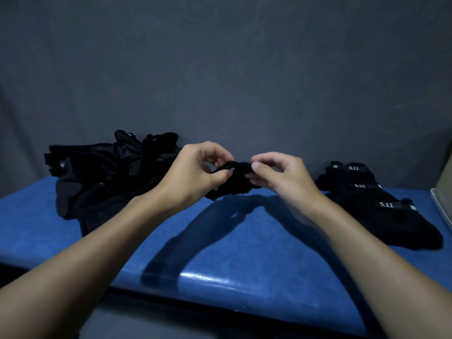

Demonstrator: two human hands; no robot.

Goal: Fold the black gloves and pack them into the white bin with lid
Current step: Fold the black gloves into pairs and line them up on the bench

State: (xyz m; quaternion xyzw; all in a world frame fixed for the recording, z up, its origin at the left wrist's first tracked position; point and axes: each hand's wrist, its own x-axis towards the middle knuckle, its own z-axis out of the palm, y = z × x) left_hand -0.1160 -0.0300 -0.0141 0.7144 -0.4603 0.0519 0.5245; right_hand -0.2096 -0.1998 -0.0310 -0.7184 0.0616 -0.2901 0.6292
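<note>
- Mid-frame, our left hand (195, 173) pinches one end of a black glove (236, 178), thumb and fingers curled onto the fabric. Our right hand (281, 177) pinches the other end the same way.
- The glove hangs bunched between the two hands, just above the blue table (220, 253). We judge it mid-fold: gathered, but neither flat nor set down.
- To the right of the hands, at the frame's middle right, the folded gloves (381, 216) lie overlapping on the table, with three "5.11" labels showing. That share of the folding looks done.
- To the left of the hands, at the frame's middle left, sits a loose pile (105, 174) of black gloves. They are too dark and tangled for us to count, and we take them as work left to fold.
- At the far right edge a pale rim shows, which we take for the bin (442, 204), near the folded gloves. Only a sliver is in view and its inside is hidden, so we cannot tell whether anything is packed. We see no lid.
- Our reading is that the folding is partway through. The folded gloves we can see lie on the table, not in the bin, so packing them and closing the lid remain.
</note>
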